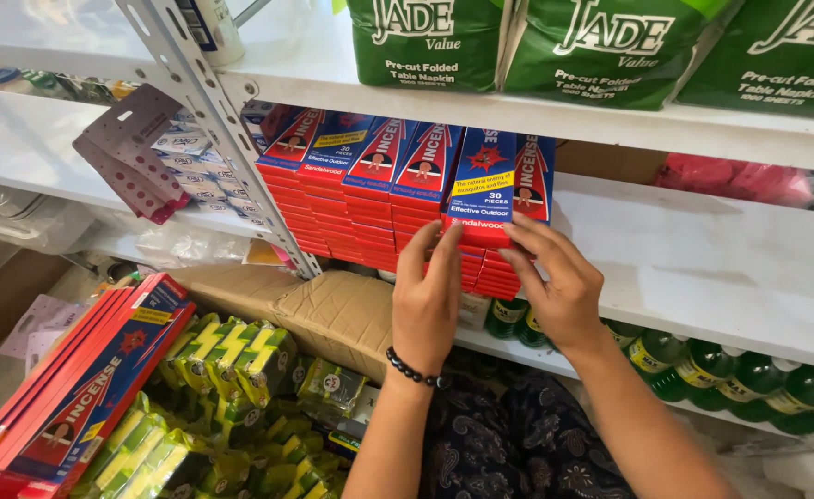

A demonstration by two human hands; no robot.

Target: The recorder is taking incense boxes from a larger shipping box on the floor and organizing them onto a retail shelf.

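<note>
Incense boxes point(495, 185) are standing on a white shelf point(703, 259). Left hand point(428, 300) and right hand point(555, 282) are pressing flat, fingers spread, against them.

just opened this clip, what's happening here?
A person stands at a white metal shelf, both hands on a stack of flat red-and-blue boxes. The left hand presses its fingers against the front of the stack; the right hand touches the end box, which stands upright at the stack's right end. More of the same boxes lie at lower left beside green and yellow packs. Green packages sit on the shelf above, green bottles below.
</note>
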